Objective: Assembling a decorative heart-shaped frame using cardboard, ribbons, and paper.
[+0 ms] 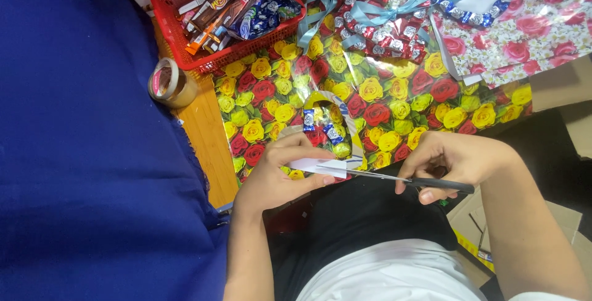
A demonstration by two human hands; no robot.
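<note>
Two hands at work in the head view: left hand [271, 174] pinches a white paper strip [320, 166] just above the lap; right hand [453, 162] grips scissors [394, 179], blades meeting the strip. Cutting appears underway; next needs steady closing along the strip.

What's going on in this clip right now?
A person is cutting a small white paper strip with scissors. The left hand pinches the strip, and the right hand grips the black scissor handles, blades meeting the strip's edge. Beneath the hands lies rose-patterned wrapping paper. Further off are a roll of tape on the wooden surface, a red basket of wrapped snacks, and candy arrangements tied with blue ribbon.
</note>
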